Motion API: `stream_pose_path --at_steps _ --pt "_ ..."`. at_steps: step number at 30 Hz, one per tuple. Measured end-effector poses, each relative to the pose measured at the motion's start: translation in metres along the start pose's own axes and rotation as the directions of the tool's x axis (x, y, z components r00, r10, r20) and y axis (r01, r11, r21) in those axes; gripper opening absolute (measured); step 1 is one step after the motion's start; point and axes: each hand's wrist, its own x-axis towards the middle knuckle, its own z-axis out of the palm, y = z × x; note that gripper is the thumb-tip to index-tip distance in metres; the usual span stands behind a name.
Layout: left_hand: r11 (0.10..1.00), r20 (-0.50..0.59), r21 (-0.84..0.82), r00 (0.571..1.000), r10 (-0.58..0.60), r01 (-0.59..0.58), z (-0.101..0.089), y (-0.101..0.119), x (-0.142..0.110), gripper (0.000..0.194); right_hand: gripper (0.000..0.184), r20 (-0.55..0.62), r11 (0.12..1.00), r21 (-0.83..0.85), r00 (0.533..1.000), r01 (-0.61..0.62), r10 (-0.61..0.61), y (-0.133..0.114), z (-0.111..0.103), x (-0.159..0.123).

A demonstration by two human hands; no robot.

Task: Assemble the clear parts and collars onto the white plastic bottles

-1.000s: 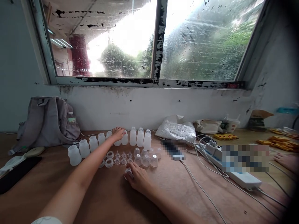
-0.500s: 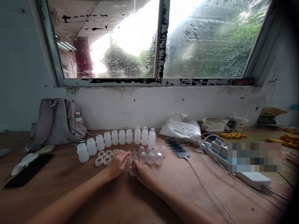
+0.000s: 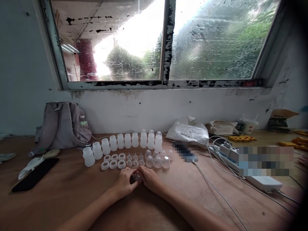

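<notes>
Below a stained window (image 3: 166, 48), a brown table (image 3: 149, 208) holds white bottles (image 3: 106, 146).

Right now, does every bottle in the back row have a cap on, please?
No, only the three bottles at the right end wear clear caps.

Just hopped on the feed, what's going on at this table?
A person's left hand and right hand meet at the front, both around a small clear part. Just beyond stand rings, nipples and clear caps. Behind those is a line of bottles; the three at its right end wear clear tops.
</notes>
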Motion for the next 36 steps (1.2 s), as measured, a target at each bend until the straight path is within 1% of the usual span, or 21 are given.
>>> stream_pose_path --at_steps 2,4,6,8,11,14,17,21,23,25,27,30,33,36 --pt "1.0 0.003 0.01 1.0 -0.009 0.009 -0.005 -0.003 -0.003 0.034 0.017 0.002 0.999 0.029 1.0 0.022 -0.022 -0.001 -0.001 0.0" --pt "0.999 0.006 0.028 1.0 -0.026 0.026 -0.013 -0.007 -0.01 0.035 0.018 -0.042 0.998 0.058 0.999 0.02 -0.018 0.001 -0.002 0.0" --pt "0.998 -0.002 0.047 0.999 -0.05 0.05 -0.025 -0.014 -0.02 0.035 0.016 -0.095 0.998 0.066 0.995 -0.019 0.026 0.004 -0.001 -0.001" --pt "0.995 -0.016 0.069 0.997 -0.073 0.074 -0.038 -0.025 -0.033 0.035 0.016 -0.111 0.995 0.056 0.99 -0.079 0.085 0.006 0.0 -0.001" --pt "0.982 -0.025 0.131 0.991 -0.133 0.135 -0.057 -0.046 -0.053 0.033 0.017 -0.093 0.993 0.02 0.989 -0.114 0.116 0.007 0.003 0.0" --pt "0.952 -0.043 0.211 0.975 -0.217 0.221 -0.07 -0.067 -0.067 0.03 0.017 -0.069 0.997 -0.035 0.995 -0.067 0.065 0.003 0.009 0.006" --pt "0.923 -0.079 0.274 0.963 -0.259 0.271 -0.076 -0.081 -0.071 0.029 0.015 -0.006 0.993 -0.11 0.999 -0.034 0.034 -0.002 0.015 0.017" --pt "0.905 -0.134 0.31 0.956 -0.263 0.292 -0.076 -0.091 -0.07 0.034 0.018 0.036 0.975 -0.209 0.996 -0.073 0.082 -0.004 0.021 0.029" --pt "0.903 -0.165 0.326 0.958 -0.236 0.279 -0.076 -0.092 -0.069 0.039 0.02 0.037 0.971 -0.222 0.995 -0.086 0.096 -0.004 0.023 0.031" --pt "0.902 -0.185 0.357 0.965 -0.186 0.242 -0.077 -0.092 -0.066 0.041 0.022 0.037 0.973 -0.216 0.995 -0.085 0.095 -0.004 0.024 0.032" --pt "0.896 -0.181 0.402 0.976 -0.124 0.189 -0.078 -0.089 -0.059 0.042 0.023 0.031 0.972 -0.215 0.994 -0.093 0.102 -0.003 0.025 0.033" --pt "0.873 -0.16 0.472 0.986 -0.048 0.119 -0.077 -0.08 -0.043 0.044 0.025 0.025 0.968 -0.221 0.991 -0.122 0.131 -0.005 0.027 0.036" --pt "0.842 -0.171 0.531 0.985 -0.007 0.098 -0.07 -0.068 -0.025 0.048 0.027 0.006 0.966 -0.221 0.99 -0.136 0.14 -0.007 0.029 0.037" --pt "0.818 -0.2 0.568 0.979 0.033 0.089 -0.06 -0.059 -0.014 0.046 0.027 -0.066 0.966 -0.229 0.992 -0.121 0.109 -0.008 0.021 0.038"
